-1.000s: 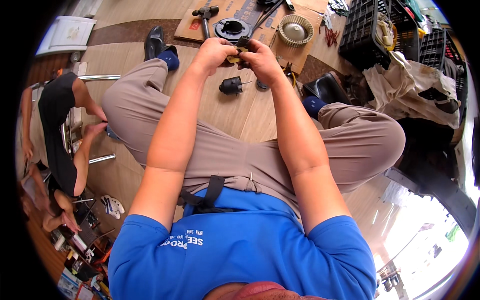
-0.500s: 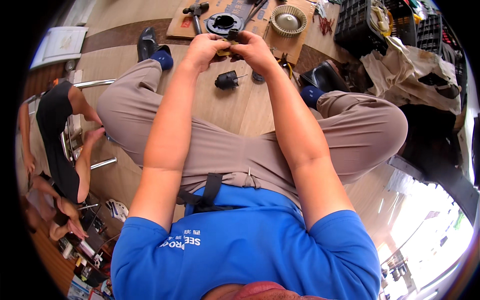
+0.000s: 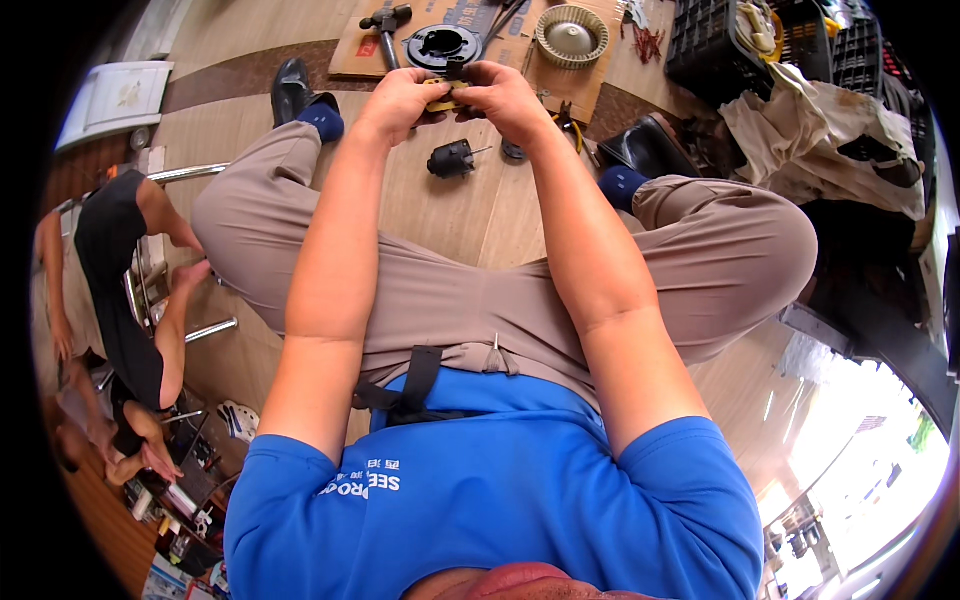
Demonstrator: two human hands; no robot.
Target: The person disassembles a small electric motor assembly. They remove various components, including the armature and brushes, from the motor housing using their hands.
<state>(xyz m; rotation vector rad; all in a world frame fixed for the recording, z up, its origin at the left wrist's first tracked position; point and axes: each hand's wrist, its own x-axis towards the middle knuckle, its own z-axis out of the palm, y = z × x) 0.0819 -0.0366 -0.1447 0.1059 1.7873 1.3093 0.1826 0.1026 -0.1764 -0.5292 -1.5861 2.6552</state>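
Between them, my left hand (image 3: 405, 103) and my right hand (image 3: 503, 98) grip a small yellow and black part (image 3: 447, 97), thumbs on top and fingers curled beneath. Its exact kind I cannot make out, since the fingers cover much of it. Just beyond the hands, a round black housing (image 3: 443, 46) with a central opening lies on a flattened cardboard sheet (image 3: 352, 62). Below the hands, a small black motor (image 3: 452, 159) rests on its side on the floor, its thin shaft pointing right.
A hammer (image 3: 388, 30) and a pale blower wheel (image 3: 572, 37) lie on the cardboard. Yellow-handled pliers (image 3: 570, 122) are by my right wrist. Black crates (image 3: 708, 45) and a beige cloth (image 3: 800, 140) stand at the right. Other people (image 3: 125, 270) sit at the left.
Both hands stay on the yellow and black part, with only a slight shift of the fingers. The whole view has moved a little.
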